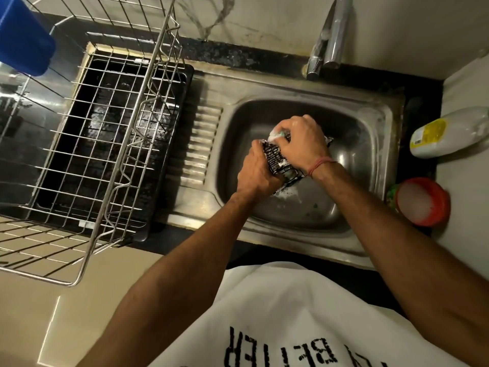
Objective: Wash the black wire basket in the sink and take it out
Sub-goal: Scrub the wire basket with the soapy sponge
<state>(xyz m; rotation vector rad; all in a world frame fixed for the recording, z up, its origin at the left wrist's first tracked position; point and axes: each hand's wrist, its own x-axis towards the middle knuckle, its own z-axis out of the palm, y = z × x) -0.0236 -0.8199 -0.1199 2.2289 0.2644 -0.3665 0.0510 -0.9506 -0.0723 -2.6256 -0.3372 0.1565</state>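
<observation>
The black wire basket (pixel 276 158) is held over the steel sink basin (pixel 352 144), flecked with white foam. My left hand (pixel 258 172) grips its near-left side. My right hand (pixel 304 143) is on top of the basket and holds a soapy sponge (pixel 276 135) against the wires; most of the sponge and basket are hidden under the hands. Foam lies on the basin floor below.
A chrome tap (pixel 330 35) stands behind the basin. A steel dish rack (pixel 105 144) over a black tray fills the left counter, with a blue container (pixel 23 35) at top left. A white bottle (pixel 447 133) and a red-rimmed tub (pixel 420 201) sit right of the sink.
</observation>
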